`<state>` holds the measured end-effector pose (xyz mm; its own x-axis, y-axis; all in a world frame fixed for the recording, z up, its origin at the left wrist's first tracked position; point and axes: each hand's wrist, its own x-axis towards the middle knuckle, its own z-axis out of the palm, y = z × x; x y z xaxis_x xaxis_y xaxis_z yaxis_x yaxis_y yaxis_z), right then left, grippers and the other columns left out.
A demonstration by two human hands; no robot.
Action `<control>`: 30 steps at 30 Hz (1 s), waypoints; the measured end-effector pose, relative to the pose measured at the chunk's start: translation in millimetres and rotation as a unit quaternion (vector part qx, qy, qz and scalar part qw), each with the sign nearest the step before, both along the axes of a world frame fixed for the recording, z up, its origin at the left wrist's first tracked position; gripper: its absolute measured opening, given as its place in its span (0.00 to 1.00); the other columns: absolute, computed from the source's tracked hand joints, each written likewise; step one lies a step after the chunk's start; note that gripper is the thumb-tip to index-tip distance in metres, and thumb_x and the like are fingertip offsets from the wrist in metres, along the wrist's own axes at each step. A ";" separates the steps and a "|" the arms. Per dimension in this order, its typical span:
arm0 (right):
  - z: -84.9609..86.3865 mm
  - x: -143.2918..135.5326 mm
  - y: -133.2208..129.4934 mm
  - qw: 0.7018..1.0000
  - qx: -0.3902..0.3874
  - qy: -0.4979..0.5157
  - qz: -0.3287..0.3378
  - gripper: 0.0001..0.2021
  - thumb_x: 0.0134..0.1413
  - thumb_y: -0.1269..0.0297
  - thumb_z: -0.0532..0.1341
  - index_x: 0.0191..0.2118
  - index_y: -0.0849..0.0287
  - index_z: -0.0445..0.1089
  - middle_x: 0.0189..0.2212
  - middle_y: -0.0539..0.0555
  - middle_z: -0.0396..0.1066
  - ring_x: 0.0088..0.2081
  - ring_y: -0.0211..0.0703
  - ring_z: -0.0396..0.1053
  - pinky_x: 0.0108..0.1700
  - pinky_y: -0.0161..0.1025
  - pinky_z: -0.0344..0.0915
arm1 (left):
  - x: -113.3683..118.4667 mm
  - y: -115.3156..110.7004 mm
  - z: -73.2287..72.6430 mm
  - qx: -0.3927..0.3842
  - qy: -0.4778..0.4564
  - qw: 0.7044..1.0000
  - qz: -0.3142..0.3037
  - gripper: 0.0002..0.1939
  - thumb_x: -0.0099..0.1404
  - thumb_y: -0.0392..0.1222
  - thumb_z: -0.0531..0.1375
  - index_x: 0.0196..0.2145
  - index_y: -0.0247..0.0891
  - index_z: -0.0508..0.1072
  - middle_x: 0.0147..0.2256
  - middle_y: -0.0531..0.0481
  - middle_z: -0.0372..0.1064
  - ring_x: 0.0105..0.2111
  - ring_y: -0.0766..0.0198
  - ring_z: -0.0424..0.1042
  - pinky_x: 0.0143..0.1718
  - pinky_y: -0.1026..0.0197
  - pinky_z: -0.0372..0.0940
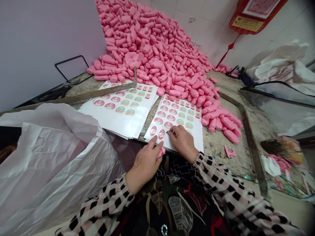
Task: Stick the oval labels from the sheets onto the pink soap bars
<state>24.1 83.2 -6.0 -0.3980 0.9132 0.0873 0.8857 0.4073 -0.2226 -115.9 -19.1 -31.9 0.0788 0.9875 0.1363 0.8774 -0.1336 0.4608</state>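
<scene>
My left hand [147, 161] is closed round a small pink bottle [161, 152], of which only one end shows, near the table's front edge. With its fingers pinched over the right sticker sheet [196, 131], my right hand [182, 141] is beside the lowest oval stickers; a small dark thing shows at its fingertips, too small to make out. Pink and green oval stickers in rows cover much of this sheet. To its left lies a stack of similar sticker sheets [113, 123]. A large heap of pink bottles [152, 49] rises behind the sheets.
A metal bar [98, 94] with an upturned end lies across the left stack. White plastic bags hang at the left [61, 137] and lie at the back right [280, 65]. Black scissors [55, 93] rest at the left. A pink scrap [229, 151] lies right of the sheet.
</scene>
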 end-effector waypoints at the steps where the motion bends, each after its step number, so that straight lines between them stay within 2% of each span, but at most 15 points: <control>1: 0.6 -0.4 0.2 1.000 0.002 -0.005 0.002 0.13 0.59 0.57 0.48 0.37 0.53 0.66 0.35 0.52 0.66 0.33 0.41 0.65 0.31 0.36 0.53 | 0.2 -0.8 -1.8 -0.001 0.003 1.000 -0.001 0.21 0.62 0.37 0.51 0.54 0.41 0.63 0.59 0.42 0.48 0.50 0.55 0.62 0.50 0.54 0.59; 9: 3.8 -1.8 0.0 1.000 -0.013 -0.018 0.013 0.12 0.59 0.57 0.48 0.36 0.54 0.67 0.35 0.52 0.67 0.34 0.40 0.65 0.32 0.35 0.54 | 4.0 -1.7 -7.7 -0.003 -0.003 1.000 0.005 0.22 0.63 0.38 0.51 0.56 0.45 0.60 0.62 0.43 0.38 0.51 0.53 0.61 0.49 0.52 0.61; 21: 3.1 -2.7 1.9 1.000 -0.015 -0.006 0.018 0.11 0.58 0.59 0.50 0.35 0.54 0.68 0.34 0.52 0.67 0.35 0.40 0.65 0.33 0.35 0.55 | 3.7 -2.4 -12.6 0.000 0.001 1.000 0.014 0.23 0.64 0.39 0.50 0.57 0.48 0.59 0.63 0.45 0.37 0.47 0.55 0.65 0.46 0.52 0.62; 26: 0.3 -2.7 -1.4 0.999 -0.031 0.029 0.018 0.10 0.57 0.59 0.52 0.34 0.54 0.68 0.33 0.51 0.67 0.35 0.40 0.65 0.34 0.35 0.55 | 2.5 -1.0 -16.3 -0.005 0.004 1.000 0.008 0.25 0.63 0.36 0.52 0.57 0.51 0.57 0.64 0.46 0.32 0.47 0.55 0.65 0.46 0.53 0.63; 30: -7.6 -3.0 -8.2 0.997 -0.024 0.075 -0.003 0.10 0.57 0.59 0.51 0.32 0.54 0.67 0.31 0.51 0.66 0.34 0.39 0.64 0.35 0.35 0.56 | 1.9 -0.5 -17.3 -0.002 0.016 1.000 0.003 0.25 0.62 0.36 0.52 0.57 0.51 0.57 0.64 0.46 0.32 0.46 0.55 0.66 0.45 0.52 0.62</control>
